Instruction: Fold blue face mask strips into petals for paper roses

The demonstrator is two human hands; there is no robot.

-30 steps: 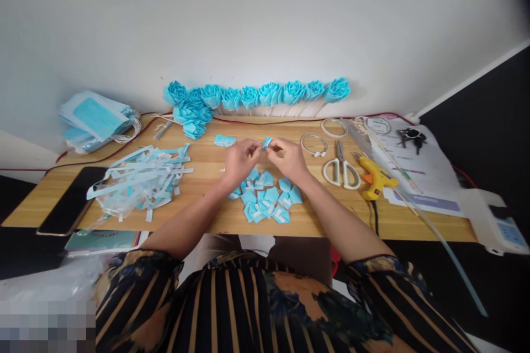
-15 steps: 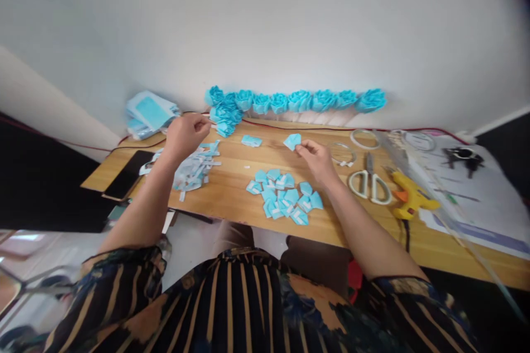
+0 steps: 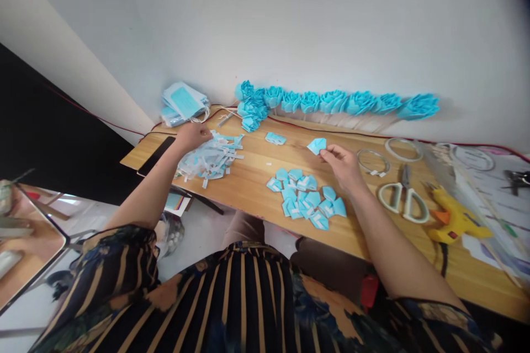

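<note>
My right hand pinches a folded blue petal at its right edge, raised over the wooden table. Below it lies a group of several similar folded blue petals, some with white strips on them. My left hand is closed, with its fingertips together at the back-left edge of a heap of white and blue cut scraps. Whatever may be between those fingertips is too small to make out. A separate folded blue piece lies on the table between my hands.
Blue fabric flowers line the wall, with a stack of face masks at the back left. A phone lies left of the scraps. Scissors, wire coils and a yellow glue gun are at the right.
My left hand has moved from beside the blue flowers toward me, down to the scrap heap. The right hand still holds the petal. The whole view has shifted left.
</note>
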